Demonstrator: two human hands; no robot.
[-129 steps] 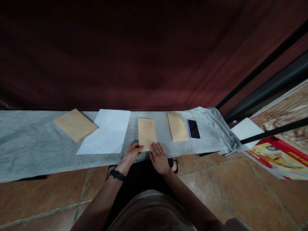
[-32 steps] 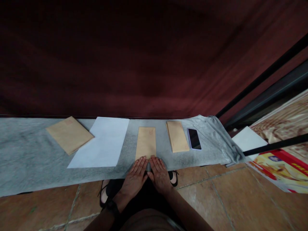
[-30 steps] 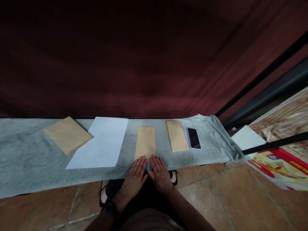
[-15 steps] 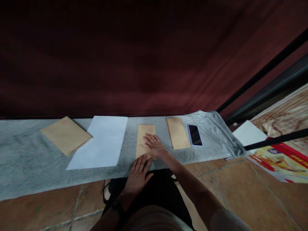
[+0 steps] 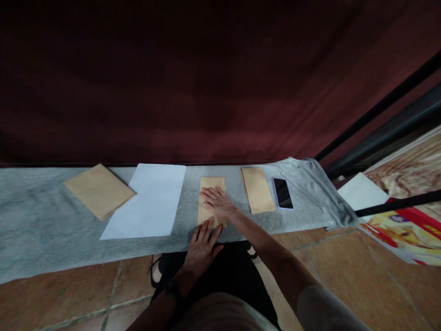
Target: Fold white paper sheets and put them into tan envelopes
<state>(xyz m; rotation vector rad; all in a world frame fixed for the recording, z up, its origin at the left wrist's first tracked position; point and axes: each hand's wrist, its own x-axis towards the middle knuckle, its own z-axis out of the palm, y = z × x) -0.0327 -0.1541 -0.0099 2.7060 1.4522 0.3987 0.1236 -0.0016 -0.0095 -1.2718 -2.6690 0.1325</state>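
Covering envelope point(image 5: 203, 214) mid-length with splayed right hand point(image 5: 219, 202), touching 6-o'clock end with spread left hand point(image 5: 200, 249), grasping nothing; running lengthwise 12-to-6.

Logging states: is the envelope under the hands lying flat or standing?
Flat: the envelope lies on the gray cloth, the right hand spread on top.

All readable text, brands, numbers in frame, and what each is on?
None legible.
Red-and-yellow box: yellow lettering and small blue logo, too blurred to read.
Left brown envelope: reddish print, too small to read.
Right brown envelopes: faint mark near lower edge, unreadable.
Middle brown envelope: partly covered by right hand; no readable print.
Phone: dark screen, no text visible.
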